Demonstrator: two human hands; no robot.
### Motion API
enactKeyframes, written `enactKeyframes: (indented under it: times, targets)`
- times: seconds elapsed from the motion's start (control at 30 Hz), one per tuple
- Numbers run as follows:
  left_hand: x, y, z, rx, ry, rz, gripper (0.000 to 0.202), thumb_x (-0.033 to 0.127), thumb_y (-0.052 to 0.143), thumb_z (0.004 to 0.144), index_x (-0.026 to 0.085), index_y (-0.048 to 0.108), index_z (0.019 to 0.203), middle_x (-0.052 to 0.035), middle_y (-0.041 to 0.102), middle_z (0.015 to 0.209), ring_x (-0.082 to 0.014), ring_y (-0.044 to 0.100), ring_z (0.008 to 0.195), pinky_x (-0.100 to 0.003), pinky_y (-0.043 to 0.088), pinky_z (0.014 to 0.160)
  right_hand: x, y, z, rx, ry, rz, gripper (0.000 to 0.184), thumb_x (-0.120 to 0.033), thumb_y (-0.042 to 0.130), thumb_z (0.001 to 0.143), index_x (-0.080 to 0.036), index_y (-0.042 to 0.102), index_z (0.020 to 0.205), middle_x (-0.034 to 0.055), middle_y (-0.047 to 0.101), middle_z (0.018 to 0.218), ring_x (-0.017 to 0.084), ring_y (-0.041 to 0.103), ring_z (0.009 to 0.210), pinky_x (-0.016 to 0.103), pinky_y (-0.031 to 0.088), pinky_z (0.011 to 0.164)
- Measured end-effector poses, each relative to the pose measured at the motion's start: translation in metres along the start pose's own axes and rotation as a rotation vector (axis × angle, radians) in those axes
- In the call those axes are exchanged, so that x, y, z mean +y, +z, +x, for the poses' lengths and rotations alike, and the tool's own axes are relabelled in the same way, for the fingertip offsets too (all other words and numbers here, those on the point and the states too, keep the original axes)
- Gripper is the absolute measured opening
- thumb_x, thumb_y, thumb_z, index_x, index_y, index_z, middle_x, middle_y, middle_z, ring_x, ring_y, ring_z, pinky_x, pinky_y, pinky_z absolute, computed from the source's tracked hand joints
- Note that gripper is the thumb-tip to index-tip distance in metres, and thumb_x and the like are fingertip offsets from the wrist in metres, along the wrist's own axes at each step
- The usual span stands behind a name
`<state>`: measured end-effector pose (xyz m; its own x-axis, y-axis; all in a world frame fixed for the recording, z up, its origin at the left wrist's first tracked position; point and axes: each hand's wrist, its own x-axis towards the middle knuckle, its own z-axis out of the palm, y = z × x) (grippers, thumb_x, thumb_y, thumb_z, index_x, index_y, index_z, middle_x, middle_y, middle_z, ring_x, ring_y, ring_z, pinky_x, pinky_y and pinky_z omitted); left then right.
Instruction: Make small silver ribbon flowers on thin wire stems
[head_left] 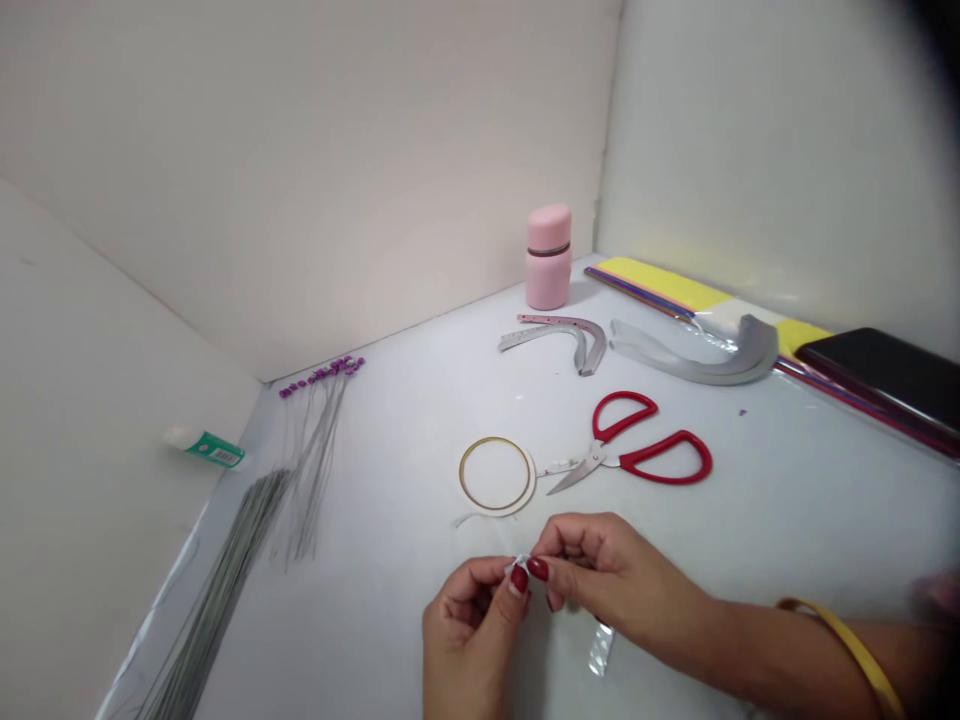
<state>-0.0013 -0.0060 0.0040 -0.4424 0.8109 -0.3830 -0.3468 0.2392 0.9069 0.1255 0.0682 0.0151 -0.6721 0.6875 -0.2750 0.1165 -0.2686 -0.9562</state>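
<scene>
Fingertips meet at the front of the table, where my left hand (472, 630) and my right hand (615, 575) both pinch a small whitish, shiny strip (520, 564). Its exact shape is mostly hidden by the fingers. Below my right hand a silvery piece of strip (600, 650) shows; whether it joins the pinched bit I cannot tell. Just beyond the hands lies a roll of narrow tape (529, 490). Red-handled scissors (652, 460) rest with blades apart to its right.
Curved strips of pink and grey (592, 345) and a thicker grey bundle (697, 370) lie further back. A pink flask (549, 260) stands near the corner. A black phone-like slab (885, 375) rests on coloured sheets (660, 285). Left are wires (232, 570) and purple-tipped stems (322, 375).
</scene>
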Motion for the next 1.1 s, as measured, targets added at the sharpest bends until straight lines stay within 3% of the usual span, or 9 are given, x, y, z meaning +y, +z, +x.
enactKeyframes:
  times: [0.37,0.6,0.77,0.9,1.1]
  targets:
    - [0.0055,-0.0010,0.0026,-0.081,-0.170,-0.170,0.027,0.035,0.081,0.050,0.012,0.067,0.054,0.0005,0.060,0.046,-0.0049,0.048,0.043,-0.015,0.037,0.048,0.0012,-0.0027,0.0001,-0.069,-0.015,-0.056,0.022,-0.030,0.055,0.078,-0.015,0.056,0.062,-0.0017,0.055,0.059,0.009,0.045,0.056,0.020,0.035,0.054]
    - [0.0058,-0.0034,0.0007,-0.029,0.069,0.174,0.026,0.036,0.075,0.057,0.014,0.064,0.053,0.0021,0.056,0.045,-0.0078,0.046,0.047,-0.016,0.035,0.048,0.0016,-0.0038,-0.0034,-0.054,-0.113,-0.336,0.019,-0.026,0.053,0.079,-0.015,0.061,0.065,-0.0026,0.053,0.057,0.009,0.043,0.055,0.019,0.033,0.052]
    - [0.0059,-0.0020,0.0005,-0.040,-0.032,0.045,0.026,0.038,0.076,0.055,0.014,0.068,0.059,-0.0014,0.063,0.052,-0.0098,0.051,0.049,-0.019,0.041,0.051,0.0011,-0.0036,-0.0020,-0.041,-0.108,-0.205,0.021,-0.026,0.051,0.080,-0.015,0.058,0.064,-0.0022,0.056,0.061,0.010,0.046,0.058,0.018,0.036,0.055]
    - [0.0048,-0.0033,0.0021,0.014,-0.020,0.020,0.025,0.036,0.078,0.054,0.013,0.068,0.059,0.0006,0.061,0.048,-0.0080,0.050,0.048,-0.017,0.040,0.050,0.0030,-0.0036,-0.0019,-0.062,-0.085,-0.276,0.024,-0.030,0.047,0.084,-0.015,0.060,0.071,-0.0027,0.051,0.057,0.009,0.042,0.052,0.019,0.033,0.050]
    - [0.0057,-0.0020,0.0042,0.004,-0.152,-0.146,0.027,0.032,0.082,0.048,0.011,0.067,0.057,0.0006,0.060,0.045,-0.0056,0.049,0.042,-0.015,0.039,0.046,0.0041,-0.0043,-0.0014,-0.076,-0.063,-0.324,0.024,-0.031,0.045,0.085,-0.015,0.059,0.074,-0.0035,0.047,0.056,0.008,0.037,0.050,0.019,0.030,0.048]
